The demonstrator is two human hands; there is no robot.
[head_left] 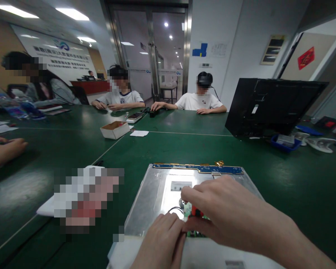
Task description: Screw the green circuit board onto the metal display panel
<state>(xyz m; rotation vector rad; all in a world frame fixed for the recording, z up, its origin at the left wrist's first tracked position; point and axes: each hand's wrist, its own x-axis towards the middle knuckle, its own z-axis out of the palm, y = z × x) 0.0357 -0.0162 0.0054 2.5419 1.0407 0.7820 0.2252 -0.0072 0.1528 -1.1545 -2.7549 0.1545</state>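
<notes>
A silver metal panel (145, 198) lies on the green table before me, with a long blue circuit strip (184, 168) along its far edge. Near the panel's middle sits a green circuit board (187, 209), partly covered by my hands. My right hand (221, 209) is closed around a red and black tool (196, 211) held over the board; its tip is hidden. My left hand (164, 237) rests at the board's left side with its fingers pressed together, and what they hold, if anything, is hidden. A thin black cable (175, 209) curves beside its fingertips.
A black monitor (271, 108) stands at the right behind a blue tray (285, 143). An open white box (115, 130) and a white card (139, 133) lie farther back. Left of the panel is a white, blurred item (49, 205). Several people sit around the table (81, 149).
</notes>
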